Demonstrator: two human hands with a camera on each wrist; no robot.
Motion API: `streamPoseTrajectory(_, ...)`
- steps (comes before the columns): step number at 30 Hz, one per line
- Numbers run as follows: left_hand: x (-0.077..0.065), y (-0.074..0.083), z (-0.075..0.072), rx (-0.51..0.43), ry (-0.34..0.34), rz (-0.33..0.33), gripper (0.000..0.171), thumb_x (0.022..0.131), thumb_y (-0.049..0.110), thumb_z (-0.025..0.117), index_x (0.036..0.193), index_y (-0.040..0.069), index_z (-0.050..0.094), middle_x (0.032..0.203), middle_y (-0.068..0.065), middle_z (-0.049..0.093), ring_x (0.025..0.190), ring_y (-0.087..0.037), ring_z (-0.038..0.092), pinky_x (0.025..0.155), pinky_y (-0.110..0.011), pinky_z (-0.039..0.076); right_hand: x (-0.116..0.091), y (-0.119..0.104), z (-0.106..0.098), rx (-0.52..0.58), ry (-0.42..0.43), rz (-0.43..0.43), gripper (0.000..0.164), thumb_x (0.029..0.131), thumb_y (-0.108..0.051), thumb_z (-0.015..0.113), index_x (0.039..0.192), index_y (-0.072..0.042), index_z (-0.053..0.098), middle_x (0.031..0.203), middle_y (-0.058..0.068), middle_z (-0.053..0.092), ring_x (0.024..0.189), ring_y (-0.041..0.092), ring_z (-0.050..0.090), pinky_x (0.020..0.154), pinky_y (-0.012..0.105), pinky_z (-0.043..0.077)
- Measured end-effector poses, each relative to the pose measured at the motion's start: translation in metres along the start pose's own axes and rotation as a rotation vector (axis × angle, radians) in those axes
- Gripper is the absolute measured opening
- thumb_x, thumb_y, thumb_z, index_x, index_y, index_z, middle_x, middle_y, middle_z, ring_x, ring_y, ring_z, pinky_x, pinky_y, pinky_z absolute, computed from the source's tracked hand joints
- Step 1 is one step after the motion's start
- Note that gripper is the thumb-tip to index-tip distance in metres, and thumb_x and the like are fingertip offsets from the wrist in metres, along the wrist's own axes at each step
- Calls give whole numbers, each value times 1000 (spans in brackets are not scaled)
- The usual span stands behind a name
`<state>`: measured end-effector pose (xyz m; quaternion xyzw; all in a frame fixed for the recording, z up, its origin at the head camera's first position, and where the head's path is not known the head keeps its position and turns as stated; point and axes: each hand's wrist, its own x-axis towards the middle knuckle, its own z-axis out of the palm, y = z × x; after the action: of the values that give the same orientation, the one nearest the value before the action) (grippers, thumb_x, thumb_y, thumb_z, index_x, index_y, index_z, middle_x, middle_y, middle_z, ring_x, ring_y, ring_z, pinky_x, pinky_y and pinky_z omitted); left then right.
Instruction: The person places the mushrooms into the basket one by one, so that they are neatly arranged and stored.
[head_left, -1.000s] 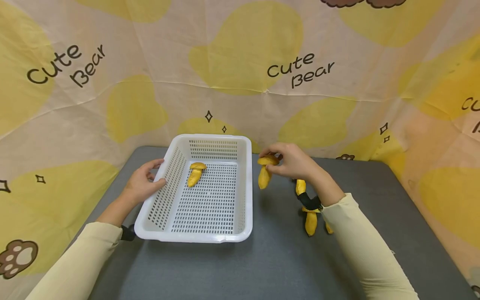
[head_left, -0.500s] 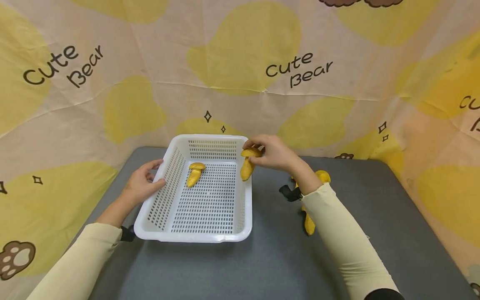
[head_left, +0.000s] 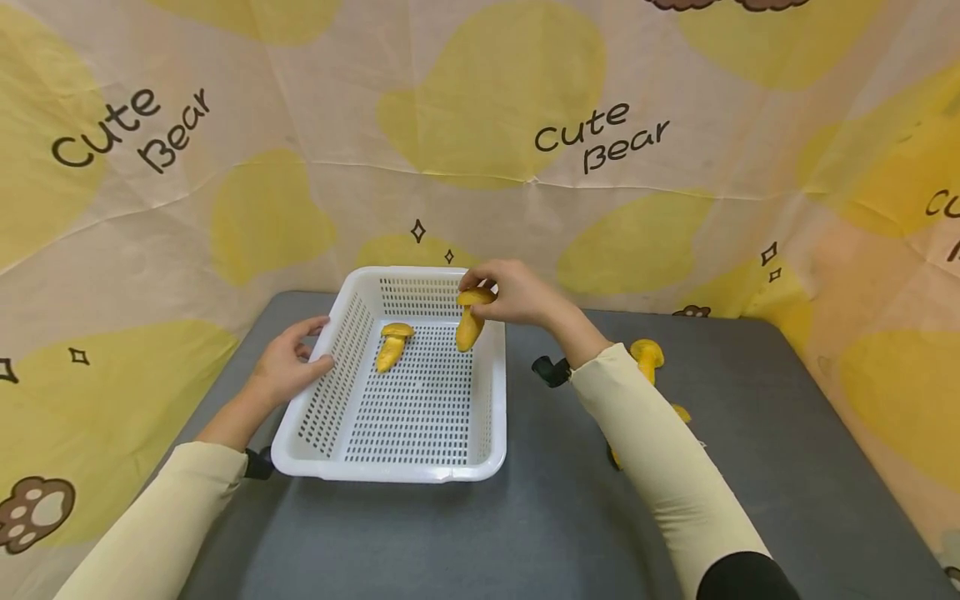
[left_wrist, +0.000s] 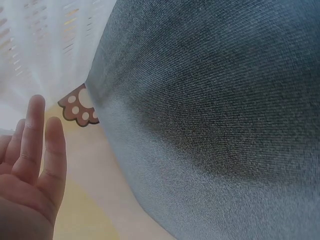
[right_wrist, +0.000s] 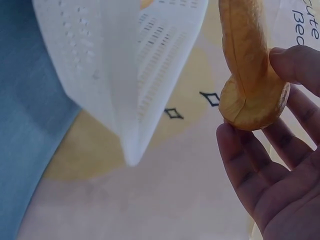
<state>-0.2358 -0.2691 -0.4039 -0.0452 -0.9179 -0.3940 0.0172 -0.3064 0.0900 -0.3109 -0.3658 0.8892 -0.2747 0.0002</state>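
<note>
A white perforated plastic basket (head_left: pixel 491 467) stands on the grey table. At its left rim, my left hand (head_left: pixel 281 362) holds on with thumb and forefinger; in the left wrist view its other fingers (left_wrist: pixel 35 127) extend beside the basket wall. My right hand (head_left: pixel 517 293) pinches a yellow mushroom (head_left: pixel 469 329) by its cap, above the basket's far right part, stem hanging down. The right wrist view shows thumb and fingertips around the cap of this mushroom (right_wrist: pixel 250 75). Another yellow mushroom (head_left: pixel 392 348) lies on the basket floor, toward the back left.
Several more yellow mushrooms, one of them a mushroom (head_left: pixel 647 357) with a rounded cap, lie on the table (head_left: pixel 555 500) at the right, partly hidden by my right sleeve (head_left: pixel 660 450). A patterned cloth (head_left: pixel 480 108) hangs close behind the table.
My right hand has carried the mushroom leftward from beside the basket, across its right rim, to above its inside. My left hand and the basket have stayed in place.
</note>
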Motion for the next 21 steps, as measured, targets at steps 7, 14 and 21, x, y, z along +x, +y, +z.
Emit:
streamPoseTrajectory(7,1,0,-1,-1,4,3,70,84,10,59,148,4,32,138,-23,44,70,-22,68,53,-33,59,21,-14,7,52,-39,15,29,81,-13,68,110,-13,68,109,3,68,103,22,63,87,28,55)
streamPoseTrajectory(14,0,1,0,4,-2,-7,70,85,12,60,148,5,33,138,-23,43,70,-21,67,54,-33,59,40,-20,25,180,-33,88,28,80,-10,69,108,-10,69,108,6,68,98,22,65,84,26,56)
streamPoseTrajectory(21,0,0,0,-1,2,-5,69,84,10,59,148,4,33,137,-24,44,72,-23,67,54,-34,60,54,-26,43,295,-3,189,30,81,-11,71,111,-10,70,113,8,68,104,23,65,82,25,57)
